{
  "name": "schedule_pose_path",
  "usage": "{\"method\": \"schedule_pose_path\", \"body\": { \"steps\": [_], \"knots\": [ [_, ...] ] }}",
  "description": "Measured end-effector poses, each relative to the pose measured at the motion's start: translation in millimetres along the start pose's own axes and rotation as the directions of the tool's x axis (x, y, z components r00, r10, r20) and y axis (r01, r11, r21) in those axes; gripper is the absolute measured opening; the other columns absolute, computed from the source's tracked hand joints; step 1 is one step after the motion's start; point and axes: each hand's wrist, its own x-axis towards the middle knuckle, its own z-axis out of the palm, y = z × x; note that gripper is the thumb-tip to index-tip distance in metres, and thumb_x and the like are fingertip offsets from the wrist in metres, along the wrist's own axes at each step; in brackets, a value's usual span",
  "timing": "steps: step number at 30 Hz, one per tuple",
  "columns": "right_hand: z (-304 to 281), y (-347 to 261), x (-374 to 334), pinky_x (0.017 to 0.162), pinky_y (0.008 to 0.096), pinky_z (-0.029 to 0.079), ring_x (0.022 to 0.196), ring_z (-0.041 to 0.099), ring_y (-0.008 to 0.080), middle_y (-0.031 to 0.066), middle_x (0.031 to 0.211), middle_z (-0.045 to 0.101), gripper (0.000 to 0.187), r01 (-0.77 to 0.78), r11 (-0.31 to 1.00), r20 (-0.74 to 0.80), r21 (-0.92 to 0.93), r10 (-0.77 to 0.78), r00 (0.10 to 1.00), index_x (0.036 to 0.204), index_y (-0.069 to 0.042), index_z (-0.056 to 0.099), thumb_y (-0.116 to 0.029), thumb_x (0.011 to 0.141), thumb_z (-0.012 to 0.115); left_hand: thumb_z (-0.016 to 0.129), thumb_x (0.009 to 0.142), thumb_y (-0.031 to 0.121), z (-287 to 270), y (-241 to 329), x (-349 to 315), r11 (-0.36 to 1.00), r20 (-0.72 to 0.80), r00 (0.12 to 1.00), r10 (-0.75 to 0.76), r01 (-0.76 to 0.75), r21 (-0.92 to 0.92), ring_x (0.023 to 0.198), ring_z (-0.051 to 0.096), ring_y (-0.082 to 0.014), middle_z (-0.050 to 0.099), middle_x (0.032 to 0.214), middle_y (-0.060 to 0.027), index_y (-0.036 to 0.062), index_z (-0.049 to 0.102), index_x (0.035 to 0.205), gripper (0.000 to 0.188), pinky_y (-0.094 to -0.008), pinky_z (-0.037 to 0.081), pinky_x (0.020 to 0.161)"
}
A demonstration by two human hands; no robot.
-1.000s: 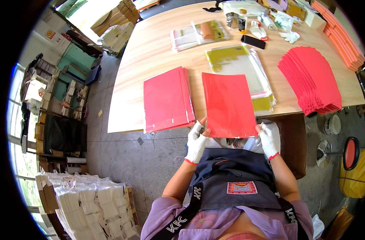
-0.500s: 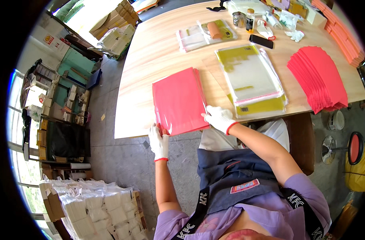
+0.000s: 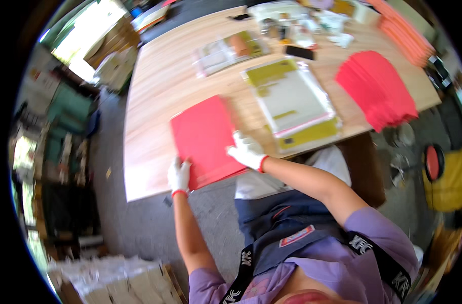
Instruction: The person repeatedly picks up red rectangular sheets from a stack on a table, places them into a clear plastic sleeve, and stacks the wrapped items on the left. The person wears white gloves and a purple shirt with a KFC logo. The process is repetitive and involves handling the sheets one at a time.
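Observation:
A stack of red sheets [image 3: 203,137], glossy as if covered in clear film, lies at the table's near edge in front of me. My left hand [image 3: 179,175], in a white knit glove with a red cuff, grips its near left corner. On the near right side, my right hand [image 3: 247,152], gloved the same way, is closed on the edge with the thumb over the top. Fingers beneath the stack are hidden. Just right of it lies a pile of clear plastic bags [image 3: 294,96] with olive-yellow parts. Farther right, a fan of red paper pieces [image 3: 375,86] is spread out.
More plastic bags [image 3: 215,57] lie farther back with an orange-brown roll [image 3: 239,44] on top. Beyond are a black phone [image 3: 299,52], a bottle and a white glove [image 3: 341,39]. Orange stacked strips [image 3: 400,33] line the far right edge. A wrapped pallet load [image 3: 124,283] stands lower left.
The whole view has shifted, so the table appears farther left, and the picture is blurrier. Both hands stay at the red stack; its near left corner is still held.

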Motion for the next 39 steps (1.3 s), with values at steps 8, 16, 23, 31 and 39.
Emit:
{"method": "schedule_pose_path", "body": {
  "steps": [8, 16, 23, 31, 39],
  "knots": [
    [-178.5, 77.2, -100.5, 0.071, 0.0366, 0.047, 0.079, 0.062, 0.025, 0.0116, 0.086, 0.062, 0.035, 0.205, 0.97, -0.432, -0.129, -0.241, 0.869, 0.114, -0.011, 0.055, -0.014, 0.079, 0.057, 0.052, 0.088, 0.039, 15.4, -33.8, 11.8, 0.987, -0.059, 0.991, 0.123, -0.116, 0.109, 0.117, 0.048, -0.0341, 0.048, 0.127, -0.0256, -0.0046, 0.038, 0.132, 0.064, -0.0366, 0.036, 0.098],
    [-390.8, 228.7, -210.2, 0.044, 0.025, 0.041, 0.052, 0.05, 0.0113, 0.0028, 0.064, 0.054, 0.015, -0.119, 0.805, -0.682, 0.581, 0.562, 0.468, 0.084, -0.007, 0.052, -0.021, 0.089, 0.05, 0.067, 0.073, 0.008, 4.6, 85.2, -6.8, 0.782, -0.265, 0.754, 0.601, -0.486, 0.39, 0.122, 0.041, -0.0333, 0.04, 0.137, -0.0153, 0.0037, 0.037, 0.134, 0.069, -0.0408, 0.039, 0.096],
    [-423.1, 250.4, -197.7, 0.036, 0.0219, 0.038, 0.048, 0.049, 0.0108, 0.0046, 0.065, 0.054, 0.02, -0.128, 0.658, -0.515, 0.742, 0.681, 0.52, 0.084, -0.008, 0.054, -0.028, 0.089, 0.052, 0.07, 0.067, 0.006, 70.0, 164.3, -44.3, 0.585, -0.047, 0.595, 0.802, -0.767, 0.264, 0.124, 0.037, -0.0351, 0.041, 0.136, -0.0128, 0.0067, 0.046, 0.126, 0.064, -0.0412, 0.036, 0.101],
    [-469.5, 280.8, -177.4, 0.043, 0.0239, 0.045, 0.06, 0.055, 0.0157, 0.0089, 0.075, 0.057, 0.028, 0.331, 0.414, -0.518, 0.848, 0.511, 0.686, 0.094, -0.007, 0.054, -0.035, 0.092, 0.05, 0.069, 0.073, 0.017, 134.3, 213.0, -64.2, 0.542, 0.121, 0.551, 0.826, -0.834, 0.102, 0.113, 0.05, -0.0305, 0.054, 0.12, -0.0144, 0.0065, 0.052, 0.12, 0.051, -0.0392, 0.04, 0.095],
    [-429.6, 201.9, -160.2, 0.042, 0.0188, 0.04, 0.056, 0.048, 0.0097, 0.0063, 0.086, 0.059, 0.013, 0.358, 0.414, -0.537, 0.837, 0.497, 0.682, 0.101, -0.009, 0.051, -0.011, 0.089, 0.048, 0.06, 0.079, 0.025, 151.1, 282.7, -62.1, 0.605, 0.441, 0.732, 0.52, -0.68, 0.415, 0.095, 0.057, -0.0316, 0.056, 0.103, -0.0125, 0.0132, 0.058, 0.1, 0.024, -0.0433, 0.049, 0.075]
  ]
}}
